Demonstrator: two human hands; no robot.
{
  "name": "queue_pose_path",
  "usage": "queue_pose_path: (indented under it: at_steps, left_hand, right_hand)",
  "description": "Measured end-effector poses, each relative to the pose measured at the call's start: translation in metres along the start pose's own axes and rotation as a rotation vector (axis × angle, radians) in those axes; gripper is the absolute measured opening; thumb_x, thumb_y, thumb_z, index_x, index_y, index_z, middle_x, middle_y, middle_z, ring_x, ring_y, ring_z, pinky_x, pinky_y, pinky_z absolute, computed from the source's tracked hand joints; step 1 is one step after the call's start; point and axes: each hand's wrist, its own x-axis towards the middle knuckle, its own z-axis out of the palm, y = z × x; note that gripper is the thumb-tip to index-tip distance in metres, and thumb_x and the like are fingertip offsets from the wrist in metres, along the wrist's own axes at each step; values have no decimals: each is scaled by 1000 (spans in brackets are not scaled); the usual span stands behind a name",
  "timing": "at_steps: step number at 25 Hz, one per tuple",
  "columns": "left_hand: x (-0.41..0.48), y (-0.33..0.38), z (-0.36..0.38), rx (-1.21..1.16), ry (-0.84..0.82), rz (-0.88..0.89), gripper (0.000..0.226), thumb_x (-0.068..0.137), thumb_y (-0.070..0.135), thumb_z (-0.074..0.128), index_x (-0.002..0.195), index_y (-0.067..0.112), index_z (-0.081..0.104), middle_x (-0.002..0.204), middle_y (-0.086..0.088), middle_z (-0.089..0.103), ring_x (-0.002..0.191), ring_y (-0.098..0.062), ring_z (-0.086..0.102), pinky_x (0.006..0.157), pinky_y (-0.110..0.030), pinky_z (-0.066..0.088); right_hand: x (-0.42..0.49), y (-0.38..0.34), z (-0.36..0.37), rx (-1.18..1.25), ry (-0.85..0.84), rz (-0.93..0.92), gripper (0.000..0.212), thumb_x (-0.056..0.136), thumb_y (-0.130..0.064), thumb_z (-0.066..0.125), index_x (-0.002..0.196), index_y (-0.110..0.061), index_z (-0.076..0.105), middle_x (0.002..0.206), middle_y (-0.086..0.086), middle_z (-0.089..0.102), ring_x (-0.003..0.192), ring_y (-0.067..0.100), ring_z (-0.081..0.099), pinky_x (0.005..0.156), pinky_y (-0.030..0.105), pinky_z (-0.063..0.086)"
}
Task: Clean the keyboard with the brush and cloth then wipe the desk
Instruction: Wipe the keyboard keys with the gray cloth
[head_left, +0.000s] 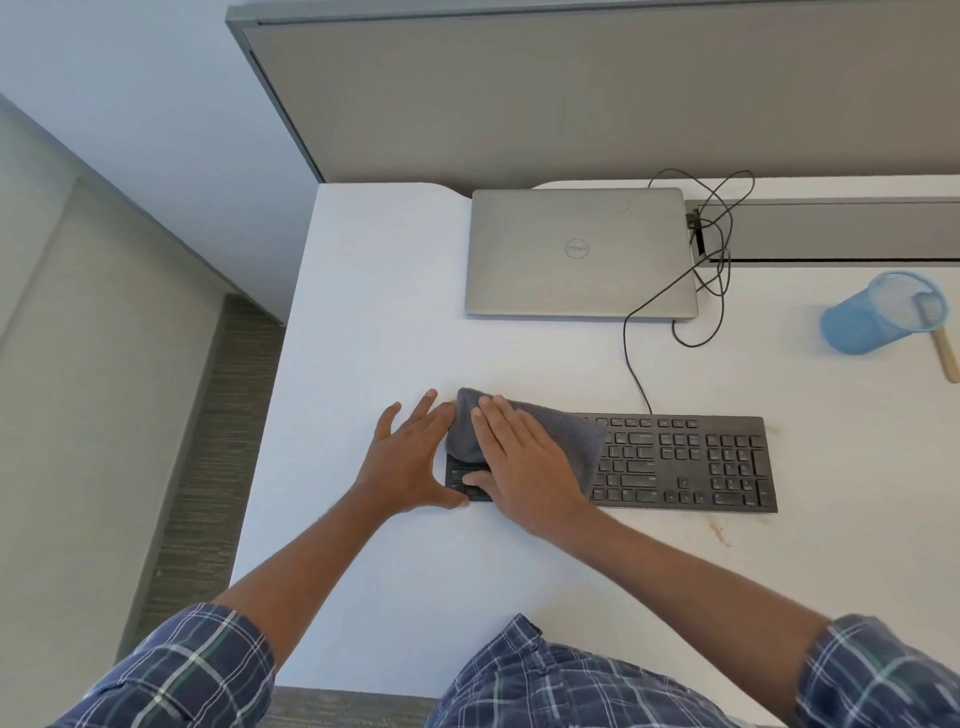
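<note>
A black keyboard (685, 462) lies flat on the white desk (374, 322). A grey cloth (566, 436) covers its left end. My right hand (524, 462) presses flat on the cloth, fingers straight and pointing away from me. Just left of it, my left hand (410, 457) rests spread on the desk against the keyboard's left edge, its thumb at the near corner. The brush (940, 338) stands in a blue mesh cup (872, 322) at the far right, its wooden handle sticking out toward me.
A closed silver laptop (576, 254) sits behind the keyboard. The keyboard's black cable (634, 353) loops past the laptop's right side to a grey cable tray (831, 228). A grey partition stands at the back. The desk's left edge drops to the floor.
</note>
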Motion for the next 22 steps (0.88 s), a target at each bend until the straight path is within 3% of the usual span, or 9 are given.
queue_pose_path:
  at_steps: [2, 3, 5, 8, 10, 13, 15, 19, 22]
  left_hand:
    - [-1, 1, 0, -8, 12, 7, 130, 66, 89, 71, 170, 31, 18, 174, 21, 24, 166, -6, -6, 134, -53, 1]
    - [-1, 1, 0, -14, 11, 4, 130, 66, 89, 70, 170, 32, 16, 175, 21, 23, 166, -6, -7, 134, -52, 1]
    - [-2, 1, 1, -12, -6, -3, 130, 69, 83, 75, 172, 33, 13, 178, 20, 17, 165, -5, -11, 134, -52, -1]
    - [-3, 1, 4, 3, -20, -15, 132, 72, 76, 79, 173, 34, 7, 180, 17, 8, 164, -4, -17, 133, -52, -2]
    - [-4, 1, 6, 7, -26, -24, 133, 73, 76, 79, 173, 33, 3, 180, 16, 3, 164, -5, -19, 134, -52, -2]
    - [-6, 8, 7, -1, -8, -50, 140, 76, 71, 82, 173, 26, -9, 179, 13, -14, 163, -8, -23, 135, -49, -3]
    - [-12, 21, 9, -13, 73, -16, 136, 83, 66, 79, 171, 25, -16, 177, 11, -23, 163, -12, -25, 135, -44, -4]
    - [-29, 54, 26, 14, 176, 172, 115, 97, 63, 63, 172, 21, -13, 179, 6, -20, 165, -16, -21, 134, -40, -4]
    - [-32, 64, 43, 94, 156, 220, 109, 99, 70, 51, 173, 16, -7, 181, 2, -17, 166, -19, -18, 136, -45, 0]
  right_hand:
    - [-5, -12, 10, -38, -46, 29, 96, 106, -69, 32, 168, 1, 11, 177, 20, 7, 166, 33, 2, 135, 50, 10]
    - [-7, -16, 13, -48, -48, 38, 96, 107, -70, 29, 168, 1, 7, 178, 20, 3, 166, 33, -2, 135, 50, 7]
    - [-5, -19, 13, -29, -8, 75, 89, 109, -65, 31, 168, 0, 16, 177, 19, 11, 165, 32, 7, 134, 50, 13]
    - [7, -20, 8, 3, 0, 129, 79, 107, -53, 53, 162, 1, 36, 169, 20, 35, 160, 33, 31, 129, 50, 30]
    - [10, -21, 1, 27, 13, 130, 80, 102, -49, 62, 161, 1, 39, 166, 20, 41, 158, 33, 35, 127, 50, 34]
    - [-13, -12, -18, 91, 167, 148, 74, 105, -50, 55, 159, -2, 44, 165, 15, 46, 157, 31, 37, 128, 51, 32]
    - [-40, 9, -36, 100, 241, 256, 66, 106, -45, 60, 156, -4, 49, 162, 14, 49, 154, 33, 41, 126, 52, 35]
    - [-77, 52, -52, 128, 68, 611, 73, 97, -46, 71, 153, -6, 48, 145, 12, 55, 133, 35, 51, 108, 47, 50]
    - [-71, 59, -54, 175, -122, 625, 74, 96, -53, 69, 152, -10, 47, 142, 9, 57, 132, 32, 50, 105, 44, 50]
